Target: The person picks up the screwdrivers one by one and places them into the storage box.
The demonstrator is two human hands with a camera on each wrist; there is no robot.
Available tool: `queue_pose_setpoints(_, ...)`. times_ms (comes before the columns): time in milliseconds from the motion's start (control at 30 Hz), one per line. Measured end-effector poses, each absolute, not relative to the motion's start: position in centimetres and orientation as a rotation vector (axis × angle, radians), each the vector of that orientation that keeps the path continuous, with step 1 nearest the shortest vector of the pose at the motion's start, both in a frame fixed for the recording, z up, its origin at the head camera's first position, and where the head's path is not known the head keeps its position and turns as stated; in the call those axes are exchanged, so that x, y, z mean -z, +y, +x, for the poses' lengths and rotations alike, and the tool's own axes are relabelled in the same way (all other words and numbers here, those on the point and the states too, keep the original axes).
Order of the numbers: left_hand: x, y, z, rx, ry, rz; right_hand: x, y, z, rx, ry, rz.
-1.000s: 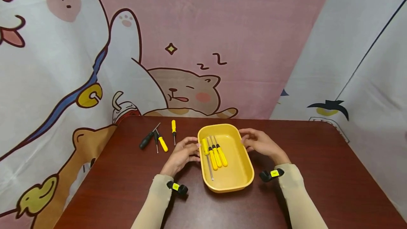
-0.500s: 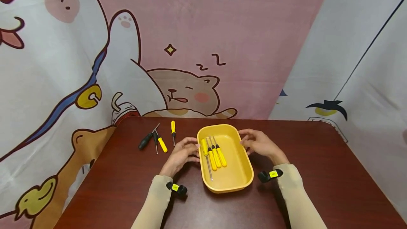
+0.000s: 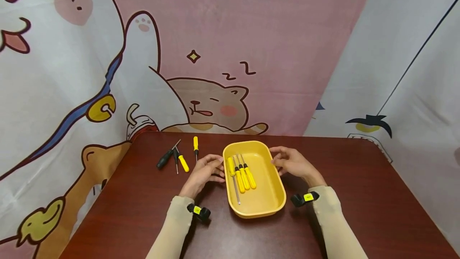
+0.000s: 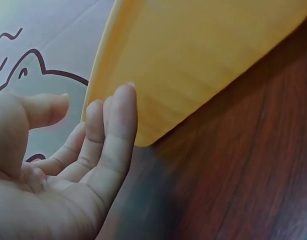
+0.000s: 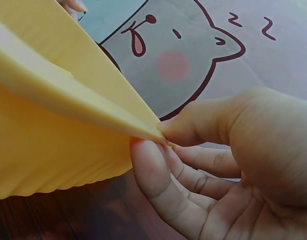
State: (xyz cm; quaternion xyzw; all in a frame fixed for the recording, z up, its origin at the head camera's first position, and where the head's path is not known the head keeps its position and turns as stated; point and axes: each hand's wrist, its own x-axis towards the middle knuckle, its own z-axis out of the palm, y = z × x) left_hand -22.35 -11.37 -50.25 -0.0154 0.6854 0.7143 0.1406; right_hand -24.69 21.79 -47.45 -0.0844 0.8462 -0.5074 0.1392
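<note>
A yellow plastic tray [image 3: 266, 197] stands between my two hands. My right hand [image 3: 294, 164] pinches its far right rim between thumb and forefinger, plain in the right wrist view. At the tray's left side is my left hand [image 3: 204, 173], its thumb apart from the rim and its fingers loosely bent beside the outer wall [image 4: 208, 55]. Along the tray's left half lie several yellow-handled screwdrivers. One screwdriver [image 3: 231, 168] has its blade towards me; three more, such as the rightmost screwdriver [image 3: 250, 178], point their blades away.
On the dark red table [image 3: 125, 211], left of the tray, a large black-handled screwdriver [image 3: 165, 159], a small black one [image 3: 176, 157] and a yellow-handled one [image 3: 183, 164] lie close together. Another yellow screwdriver [image 3: 195, 144] lies just beyond my left hand. A cartoon curtain [image 3: 287, 51] hangs behind.
My left thumb has come off the tray's rim, and the left hand has shifted slightly left. The right hand and the tray stay as they were.
</note>
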Motion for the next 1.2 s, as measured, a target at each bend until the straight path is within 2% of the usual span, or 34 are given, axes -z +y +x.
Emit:
queue_pose_setpoints(500,48.6,-12.3,-22.5,-1.967,2.277,0.057,47.2,21.8,-24.5,1.496,2.438,-0.212)
queue_pose_setpoints(1200,46.5,-15.9,-23.3,-1.201,2.956,0.401,47.5,21.6,-24.5,1.489,2.432,-0.175)
